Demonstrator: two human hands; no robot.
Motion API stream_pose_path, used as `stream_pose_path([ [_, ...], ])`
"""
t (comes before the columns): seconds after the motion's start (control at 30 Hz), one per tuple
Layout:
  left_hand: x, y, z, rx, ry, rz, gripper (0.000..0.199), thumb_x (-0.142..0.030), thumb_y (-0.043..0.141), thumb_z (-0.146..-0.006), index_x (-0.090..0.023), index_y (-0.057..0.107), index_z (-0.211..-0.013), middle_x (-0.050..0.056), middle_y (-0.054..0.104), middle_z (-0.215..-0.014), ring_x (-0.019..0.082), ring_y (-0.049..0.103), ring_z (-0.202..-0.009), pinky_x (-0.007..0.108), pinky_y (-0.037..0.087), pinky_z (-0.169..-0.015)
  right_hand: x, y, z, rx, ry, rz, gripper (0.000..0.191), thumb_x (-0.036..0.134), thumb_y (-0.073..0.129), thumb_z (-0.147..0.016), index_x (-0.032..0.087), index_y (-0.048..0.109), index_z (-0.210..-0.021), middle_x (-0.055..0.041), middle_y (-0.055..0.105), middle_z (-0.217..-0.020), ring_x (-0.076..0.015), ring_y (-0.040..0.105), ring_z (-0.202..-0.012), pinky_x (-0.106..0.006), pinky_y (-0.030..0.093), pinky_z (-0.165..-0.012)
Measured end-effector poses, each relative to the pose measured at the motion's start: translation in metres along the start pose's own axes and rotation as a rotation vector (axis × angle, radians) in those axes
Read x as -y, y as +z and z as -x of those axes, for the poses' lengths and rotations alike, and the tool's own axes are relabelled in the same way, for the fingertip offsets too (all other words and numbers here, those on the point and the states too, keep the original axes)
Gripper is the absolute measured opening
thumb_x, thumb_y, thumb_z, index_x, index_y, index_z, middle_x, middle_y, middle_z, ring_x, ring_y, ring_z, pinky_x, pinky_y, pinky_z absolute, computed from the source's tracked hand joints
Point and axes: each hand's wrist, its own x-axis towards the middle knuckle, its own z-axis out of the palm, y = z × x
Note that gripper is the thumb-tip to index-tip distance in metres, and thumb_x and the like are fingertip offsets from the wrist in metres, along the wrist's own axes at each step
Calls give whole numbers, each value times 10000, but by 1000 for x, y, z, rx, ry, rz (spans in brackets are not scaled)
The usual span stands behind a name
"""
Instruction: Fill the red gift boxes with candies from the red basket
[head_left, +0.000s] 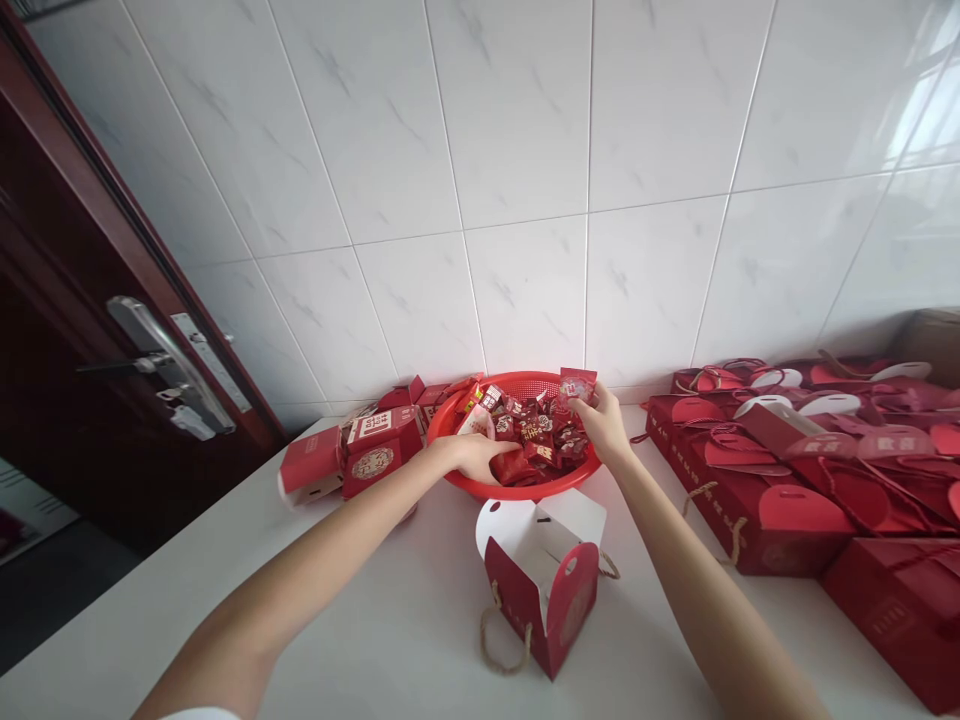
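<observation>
A red plastic basket (517, 491) full of small wrapped candies (536, 430) stands against the tiled wall. My left hand (480, 457) reaches over its near left rim, fingers closed around a red candy packet (511, 465) among the sweets. At the basket's right side my right hand (598, 415) pinches a small red packet (577, 385), held up above the rim. In front of the basket stands a red gift box (525, 590) with its top flaps open, a white inside and rope handles. Its bottom is mostly hidden.
Several closed red gift boxes with rope handles (750, 480) crowd the right side of the white table (420, 620). More red boxes (375, 450) lie left of the basket. A dark wooden door with a metal handle (172, 350) is at the left.
</observation>
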Motion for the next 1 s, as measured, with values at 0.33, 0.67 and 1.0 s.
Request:
stream_pose_path([
  [0.33, 2, 17, -23, -102, 217, 179, 885, -356, 717, -699, -249, 440, -1532, 114, 635, -1391, 338, 645, -1199, 339, 532, -909, -4, 1, -2, 15, 4, -11, 256, 348, 608, -657, 224, 618, -881, -9, 690, -750, -227, 631, -738, -334, 512, -664],
  [0.67, -3, 20, -25, -25, 216, 251, 1096, -252, 687, -667, -259, 156, -1626, 93, 774, -1076, 276, 741, -825, 284, 531, -640, -2, 0, -1, 15, 10, -13, 231, 335, 613, -651, 224, 617, -853, -9, 694, -756, -221, 630, -736, -333, 510, -672],
  [1.0, -6, 20, -26, -84, 291, 142, 998, -195, 644, -710, -299, 228, -1611, 108, 720, -1245, 298, 708, -1003, 296, 531, -732, -2, 1, -1, 20, -11, -31, 251, 341, 603, -640, 219, 615, -859, -13, 688, -750, -225, 627, -744, -332, 503, -672],
])
